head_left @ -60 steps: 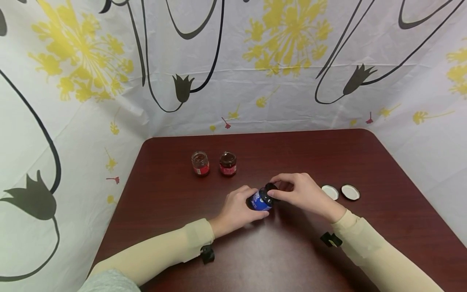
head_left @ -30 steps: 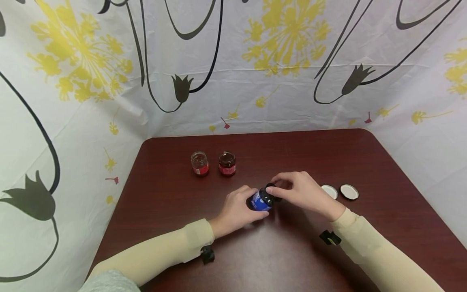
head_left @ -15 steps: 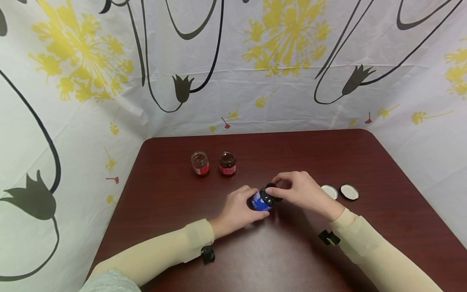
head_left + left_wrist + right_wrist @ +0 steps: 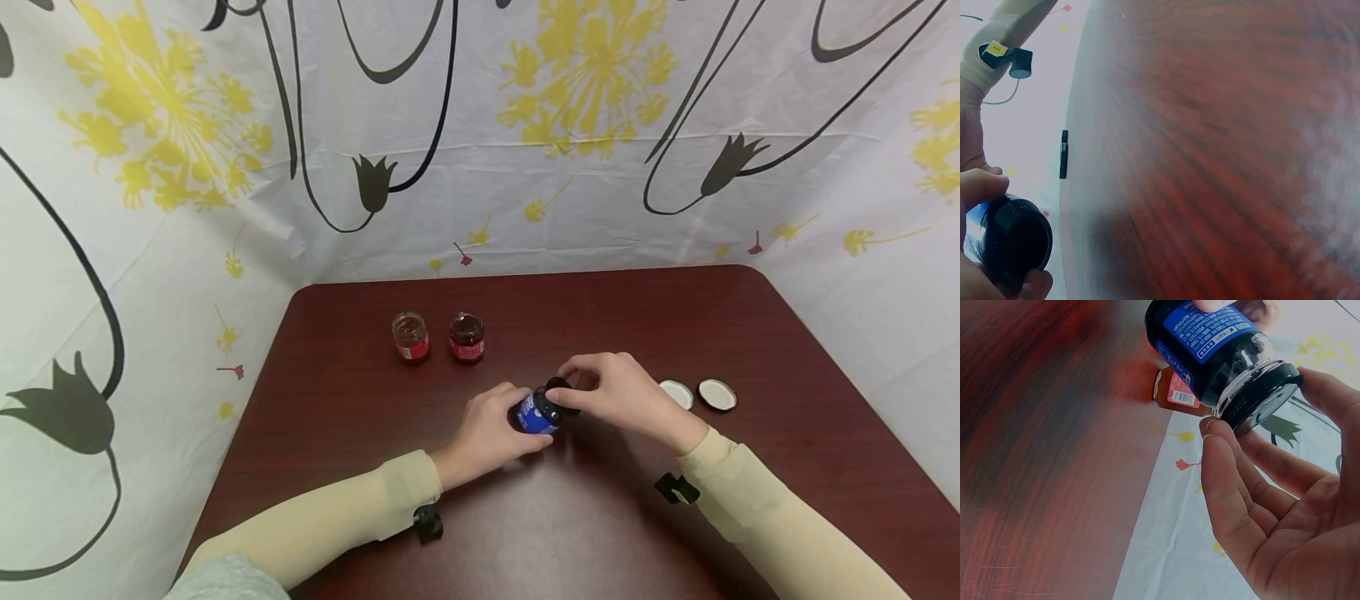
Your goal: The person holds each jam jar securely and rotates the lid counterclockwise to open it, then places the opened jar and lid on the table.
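Note:
In the head view my left hand (image 4: 487, 427) grips a dark glass jar (image 4: 537, 412) with a blue label, tilted with its top toward the right. My right hand (image 4: 626, 398) pinches the jar's black lid (image 4: 558, 385) between thumb and fingers. Seen from the right wrist, the fingertips sit at the edge of the lid (image 4: 1261, 399), which is on the mouth of the jar (image 4: 1213, 337). The left wrist view shows the jar's dark round end (image 4: 1022, 240) between the left thumb (image 4: 985, 186) and fingers.
Two glass jars with red labels stand at the back of the table: a clearer one (image 4: 411, 340) and a darker one (image 4: 467, 340). Two lids, one nearer (image 4: 678, 395) the right hand and another (image 4: 717, 395) beside it, lie pale side up. A patterned cloth (image 4: 480, 225) hangs around the table.
My right thumb and fingers have shifted slightly on the lid, the thumb moving up and then back down. My left hand and the jar have stayed almost in place.

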`<state>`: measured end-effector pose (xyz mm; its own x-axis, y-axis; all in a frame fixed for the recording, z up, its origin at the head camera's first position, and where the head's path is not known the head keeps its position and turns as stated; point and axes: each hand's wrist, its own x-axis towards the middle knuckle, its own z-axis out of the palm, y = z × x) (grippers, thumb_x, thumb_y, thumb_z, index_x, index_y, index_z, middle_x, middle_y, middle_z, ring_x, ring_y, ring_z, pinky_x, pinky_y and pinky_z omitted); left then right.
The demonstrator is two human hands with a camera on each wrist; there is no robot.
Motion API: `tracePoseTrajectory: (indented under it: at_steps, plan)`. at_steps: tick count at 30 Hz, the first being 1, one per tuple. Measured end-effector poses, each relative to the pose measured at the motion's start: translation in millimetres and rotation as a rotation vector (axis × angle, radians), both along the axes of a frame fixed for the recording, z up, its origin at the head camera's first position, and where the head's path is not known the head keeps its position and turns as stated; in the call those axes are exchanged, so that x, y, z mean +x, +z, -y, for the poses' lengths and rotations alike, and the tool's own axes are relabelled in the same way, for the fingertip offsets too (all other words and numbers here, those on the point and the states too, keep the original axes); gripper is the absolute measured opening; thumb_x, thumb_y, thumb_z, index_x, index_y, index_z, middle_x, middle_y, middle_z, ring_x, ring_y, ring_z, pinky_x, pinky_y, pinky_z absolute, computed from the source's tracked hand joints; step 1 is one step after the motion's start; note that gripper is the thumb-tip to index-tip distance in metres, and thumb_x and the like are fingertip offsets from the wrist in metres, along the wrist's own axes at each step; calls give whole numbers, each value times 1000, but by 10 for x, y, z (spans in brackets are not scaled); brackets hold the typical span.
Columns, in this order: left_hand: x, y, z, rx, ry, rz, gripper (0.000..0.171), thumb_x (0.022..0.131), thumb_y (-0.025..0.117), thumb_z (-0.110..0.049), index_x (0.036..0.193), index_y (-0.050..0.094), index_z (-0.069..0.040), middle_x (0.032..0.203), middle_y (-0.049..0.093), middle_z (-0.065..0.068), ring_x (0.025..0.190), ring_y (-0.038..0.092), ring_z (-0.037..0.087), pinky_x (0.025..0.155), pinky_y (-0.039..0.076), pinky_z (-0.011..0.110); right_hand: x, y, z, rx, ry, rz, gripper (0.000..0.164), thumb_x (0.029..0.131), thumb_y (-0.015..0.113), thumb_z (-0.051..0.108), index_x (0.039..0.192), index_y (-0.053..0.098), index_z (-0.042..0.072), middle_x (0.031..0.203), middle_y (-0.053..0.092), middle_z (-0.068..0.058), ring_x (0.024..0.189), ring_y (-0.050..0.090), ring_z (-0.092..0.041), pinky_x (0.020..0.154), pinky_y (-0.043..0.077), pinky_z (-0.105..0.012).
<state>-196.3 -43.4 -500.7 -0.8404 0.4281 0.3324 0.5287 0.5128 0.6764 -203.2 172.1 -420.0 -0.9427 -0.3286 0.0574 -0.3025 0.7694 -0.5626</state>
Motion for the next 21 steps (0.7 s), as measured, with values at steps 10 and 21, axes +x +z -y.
tracePoseTrajectory:
  at_steps: [10, 21]
  plan:
    - [-1, 3, 4, 6, -16, 28, 55, 65, 66, -64, 106, 60, -28, 90, 51, -15, 78, 50, 1, 65, 45, 21, 14, -5, -8, -4, 22, -13, 35, 72, 62, 62, 94, 62, 35, 71, 60, 17, 60, 55, -2, 53, 44, -27]
    - [-13, -2, -16, 8, -5, 37, 54, 64, 75, -52, 110, 60, -25, 91, 51, -15, 79, 51, 2, 66, 45, 21, 11, -12, -25, -16, 25, -9, 35, 72, 62, 61, 96, 62, 36, 73, 61, 16, 62, 56, -3, 54, 45, -27]
